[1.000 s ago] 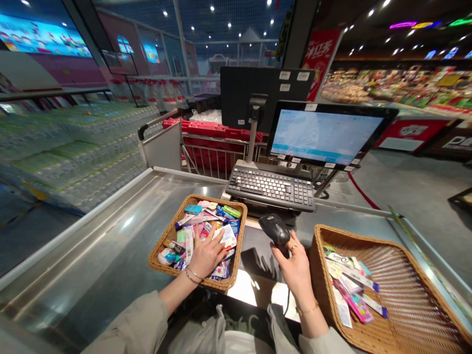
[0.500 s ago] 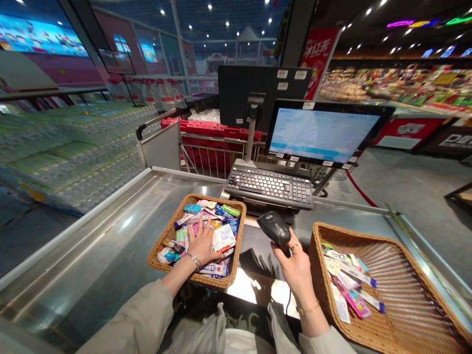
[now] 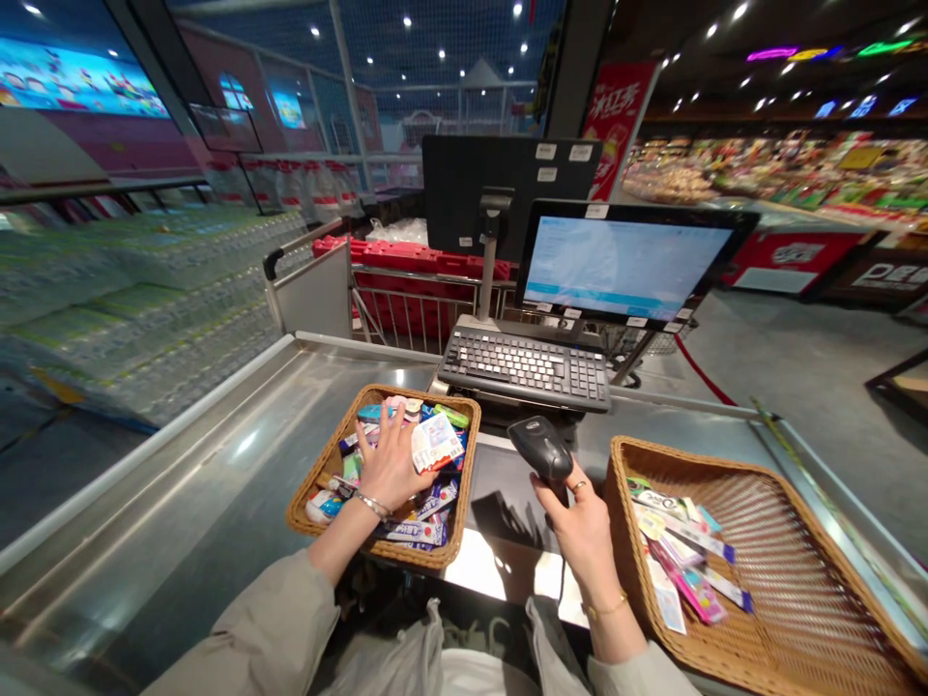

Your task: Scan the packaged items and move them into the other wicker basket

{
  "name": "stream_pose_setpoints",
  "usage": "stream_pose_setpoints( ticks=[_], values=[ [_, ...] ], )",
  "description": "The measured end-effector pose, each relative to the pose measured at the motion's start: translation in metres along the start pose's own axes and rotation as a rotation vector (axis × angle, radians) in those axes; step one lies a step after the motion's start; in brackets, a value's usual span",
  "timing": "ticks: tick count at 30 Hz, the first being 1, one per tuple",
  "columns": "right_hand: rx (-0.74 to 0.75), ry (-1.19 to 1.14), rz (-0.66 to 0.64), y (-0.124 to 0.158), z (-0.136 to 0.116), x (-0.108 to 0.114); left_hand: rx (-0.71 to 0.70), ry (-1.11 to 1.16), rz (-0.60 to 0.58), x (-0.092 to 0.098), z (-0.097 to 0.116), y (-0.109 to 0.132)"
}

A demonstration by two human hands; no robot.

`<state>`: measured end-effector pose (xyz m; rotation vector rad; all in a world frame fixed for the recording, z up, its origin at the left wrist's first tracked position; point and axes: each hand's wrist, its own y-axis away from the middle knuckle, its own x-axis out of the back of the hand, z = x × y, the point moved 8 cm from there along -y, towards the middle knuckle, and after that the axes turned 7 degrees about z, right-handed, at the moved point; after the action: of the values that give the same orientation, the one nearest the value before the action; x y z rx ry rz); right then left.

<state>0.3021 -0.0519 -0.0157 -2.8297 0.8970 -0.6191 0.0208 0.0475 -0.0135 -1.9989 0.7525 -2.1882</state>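
Nearest: pale sleeves (image 3: 253, 638) at the bottom edge, both forearms reaching out over the steel worktop (image 3: 217, 503).

Left hand (image 3: 391, 464): palm down inside the left basket (image 3: 326, 454), fingers spread over the heap. The thumb and forefinger appear to pinch a white packet (image 3: 435, 443), tilted up just clear of the pile. The grip is partly hidden by the hand's back.

Right hand (image 3: 580, 527): closed round the grip of a black scanner (image 3: 540, 449), held above the dark panel between the baskets, head pointing away and slightly left. Ring and bracelet visible.

Right basket (image 3: 797, 541): a small cluster of toothbrush packs (image 3: 681, 570) lies against its near-left side. Most of the wicker floor is bare.

Left basket: full nearly to the rim with small mixed packets.

Judgement: early in the run. A handful of items are across on the right, the bulk is on the left, and one packet is in hand, not yet at the scanner.

Beyond: keyboard (image 3: 526, 362), then a lit screen (image 3: 623, 266), a red trolley (image 3: 413, 261), and shop shelves far off, blurred.
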Motion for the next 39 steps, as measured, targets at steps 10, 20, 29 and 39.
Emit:
stream_pose_setpoints(
  ticks=[10,20,29,39],
  values=[
    [0.136,0.177,0.029,0.005,-0.007,0.01,-0.069,0.06,0.078,0.024,0.048,-0.037],
    [0.255,0.418,0.105,0.015,-0.012,0.025,-0.136,0.13,0.083,0.024,0.092,-0.059],
    [0.269,0.48,0.139,0.019,-0.009,0.037,-0.191,0.153,0.084,0.024,0.112,-0.066],
    [0.259,0.46,0.138,0.019,-0.01,0.038,-0.199,0.14,0.103,0.025,0.118,-0.067]
  ],
)
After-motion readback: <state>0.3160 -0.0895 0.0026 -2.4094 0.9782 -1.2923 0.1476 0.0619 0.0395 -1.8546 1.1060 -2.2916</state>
